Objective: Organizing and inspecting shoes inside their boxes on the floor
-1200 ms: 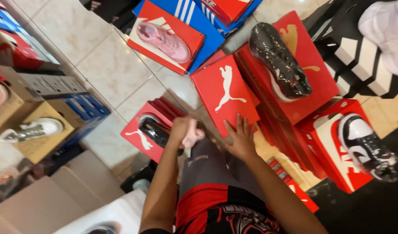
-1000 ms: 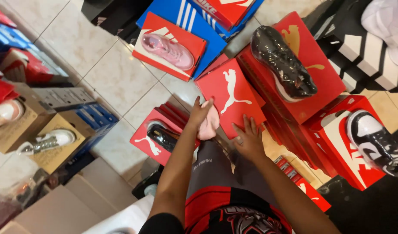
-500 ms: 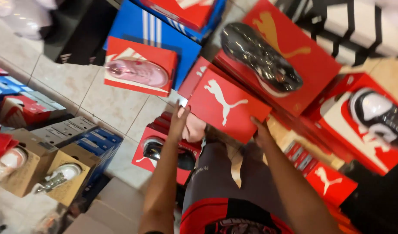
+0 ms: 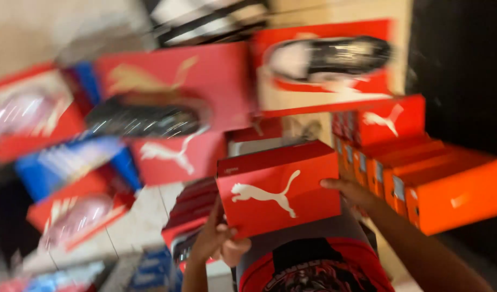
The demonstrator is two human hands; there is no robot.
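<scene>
Red shoebox [image 4: 278, 189]: smooth matt cardboard. Black shoe [image 4: 145, 119]: glossy. Floor [image 4: 137, 221]: glazed tile.

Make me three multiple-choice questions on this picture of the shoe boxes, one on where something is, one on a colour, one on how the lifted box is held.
1. Where does the row of orange boxes stand, seen from the red box being held?
A. To its right
B. To its left
C. Under it

2. What colour is the animal shape on the held box's front?
A. Black
B. White
C. Blue

3. How is the red box held?
A. Between both hands, lid on
B. In one hand, lid off
C. Lying flat on the floor, untouched

Answers: 1 A, the orange boxes fill the right side of the picture. 2 B, the shape shows white on red. 3 A, the left hand grips its lower left corner and the right hand its right edge, with the lid closed.
</scene>
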